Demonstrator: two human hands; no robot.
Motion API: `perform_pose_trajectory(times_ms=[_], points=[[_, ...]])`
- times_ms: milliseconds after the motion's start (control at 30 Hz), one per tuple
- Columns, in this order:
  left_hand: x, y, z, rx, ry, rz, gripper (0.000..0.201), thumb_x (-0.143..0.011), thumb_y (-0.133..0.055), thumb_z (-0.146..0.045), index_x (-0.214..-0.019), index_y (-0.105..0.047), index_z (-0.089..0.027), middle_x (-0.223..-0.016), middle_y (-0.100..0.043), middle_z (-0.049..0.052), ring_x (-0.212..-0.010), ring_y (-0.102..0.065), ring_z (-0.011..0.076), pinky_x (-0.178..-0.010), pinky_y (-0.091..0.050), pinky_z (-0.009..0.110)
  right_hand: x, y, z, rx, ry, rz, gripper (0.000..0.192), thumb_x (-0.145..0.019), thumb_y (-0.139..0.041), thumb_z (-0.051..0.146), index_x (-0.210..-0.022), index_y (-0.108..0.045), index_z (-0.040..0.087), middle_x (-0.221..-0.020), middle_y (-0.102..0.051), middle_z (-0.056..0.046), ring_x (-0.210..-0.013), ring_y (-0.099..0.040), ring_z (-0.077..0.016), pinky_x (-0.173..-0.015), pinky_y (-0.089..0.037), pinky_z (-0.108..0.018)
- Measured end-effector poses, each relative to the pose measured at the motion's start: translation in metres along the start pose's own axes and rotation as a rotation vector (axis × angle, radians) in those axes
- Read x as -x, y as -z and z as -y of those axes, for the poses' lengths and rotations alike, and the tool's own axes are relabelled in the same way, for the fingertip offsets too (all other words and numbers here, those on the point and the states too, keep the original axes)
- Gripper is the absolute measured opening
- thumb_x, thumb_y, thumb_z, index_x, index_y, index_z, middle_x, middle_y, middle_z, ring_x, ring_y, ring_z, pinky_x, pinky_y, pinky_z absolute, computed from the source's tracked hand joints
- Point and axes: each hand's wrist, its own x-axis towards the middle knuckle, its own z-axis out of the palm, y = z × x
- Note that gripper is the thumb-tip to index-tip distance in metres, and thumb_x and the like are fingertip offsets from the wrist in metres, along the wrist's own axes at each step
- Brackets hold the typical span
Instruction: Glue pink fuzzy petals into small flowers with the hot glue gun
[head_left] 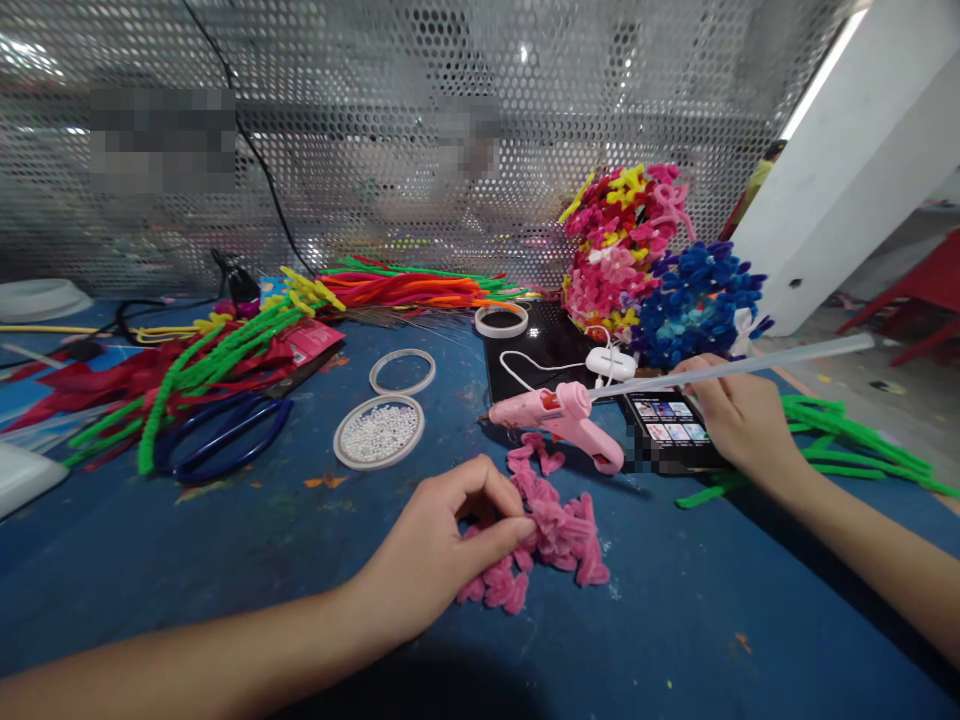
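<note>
My left hand [457,540] is closed in a pinch at a pile of pink pipe-cleaner pieces [559,525] bent into petal shapes; thumb and forefinger meet on one of them. At the right, my right hand [739,415] has its curled fingers at the right edge of a phone [667,425], whose lit screen shows a grid of pictures. Part of those fingers is hidden behind a long clear glue stick [795,358]. That stick runs out of the back of a pink glue gun [540,405], which lies between the hands with its nozzle pointing left.
A dish of white beads [379,432], a tape ring [403,372] and blue-handled scissors [221,435] lie left. Green pipe cleaners [862,440] are under my right arm. Pink [607,270] and blue flower bunches [701,300] stand behind, before a perforated metal panel [375,130].
</note>
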Motion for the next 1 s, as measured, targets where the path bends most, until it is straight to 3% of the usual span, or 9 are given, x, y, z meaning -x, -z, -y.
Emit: perform_pose_trajectory(times_ms=[200,300,400,533,700,800,1000], points=[[-0.001,0.001,0.0,0.013,0.03,-0.011,0.013,-0.077,-0.065,-0.021,-0.07,-0.055,-0.016,-0.07,-0.06,-0.002,-0.066,-0.055,0.0102,-0.063,-0.043,0.022,0.01,0.001,0.006,-0.014,0.063,-0.123,0.035,-0.088,-0.037,0.03,-0.06,-0.055,0.023,-0.061,-0.059,-0.005,-0.065,-0.055,-0.023,-0.063,-0.037,-0.036],[0.0,0.0,0.0,0.042,0.042,-0.006,0.012,-0.077,-0.065,-0.021,-0.071,-0.056,-0.016,-0.069,-0.061,-0.002,-0.066,-0.057,0.0101,-0.063,-0.043,0.022,0.02,0.003,0.017,-0.126,0.102,-0.169,0.036,-0.091,-0.036,0.031,-0.058,-0.05,0.024,-0.06,-0.055,-0.003,-0.061,-0.052,-0.0195,-0.063,-0.037,-0.035],[0.0,0.0,0.001,0.073,0.062,-0.005,0.013,-0.075,-0.066,-0.021,-0.07,-0.055,-0.016,-0.068,-0.062,-0.002,-0.065,-0.057,0.0102,-0.062,-0.043,0.022,0.039,0.004,0.039,-0.342,0.191,-0.1,0.036,-0.093,-0.035,0.026,-0.058,-0.044,0.023,-0.058,-0.049,-0.001,-0.056,-0.047,-0.0155,-0.056,-0.034,-0.031],[0.0,0.001,0.001,0.091,0.091,-0.005,0.015,-0.073,-0.069,-0.022,-0.069,-0.055,-0.016,-0.066,-0.063,-0.002,-0.062,-0.056,0.01,-0.06,-0.043,0.021,0.065,0.001,0.073,-0.441,0.525,0.205,0.033,-0.094,-0.035,0.025,-0.062,-0.043,0.02,-0.054,-0.045,0.001,-0.052,-0.042,-0.0122,-0.052,-0.029,-0.028],[0.001,0.002,0.003,0.104,0.121,0.024,0.02,-0.067,-0.074,-0.023,-0.068,-0.055,-0.016,-0.066,-0.065,-0.001,-0.063,-0.058,0.0109,-0.062,-0.044,0.021,0.076,-0.006,0.092,-0.339,0.554,0.417,0.049,-0.096,-0.027,0.043,-0.058,-0.046,0.019,-0.05,-0.05,0.002,-0.049,-0.043,-0.0098,-0.049,-0.028,-0.025],[0.003,0.002,0.005,0.13,0.156,0.049,0.021,-0.067,-0.074,-0.022,-0.066,-0.054,-0.015,-0.065,-0.064,-0.002,-0.06,-0.058,0.0101,-0.058,-0.045,0.02,0.074,-0.008,0.091,-0.286,0.561,0.44,0.054,-0.097,-0.024,0.044,-0.055,-0.048,0.018,-0.049,-0.052,0.001,-0.048,-0.044,-0.0094,-0.05,-0.028,-0.025],[0.005,0.001,0.008,0.247,0.235,0.134,0.023,-0.075,-0.068,-0.027,-0.071,-0.049,-0.016,-0.061,-0.059,-0.002,-0.048,-0.058,0.0097,-0.046,-0.043,0.018,0.072,-0.017,0.085,-0.237,0.662,0.349,0.061,-0.098,-0.02,0.046,-0.052,-0.048,0.018,-0.046,-0.05,0.003,-0.047,-0.044,-0.009,-0.05,-0.027,-0.026]])
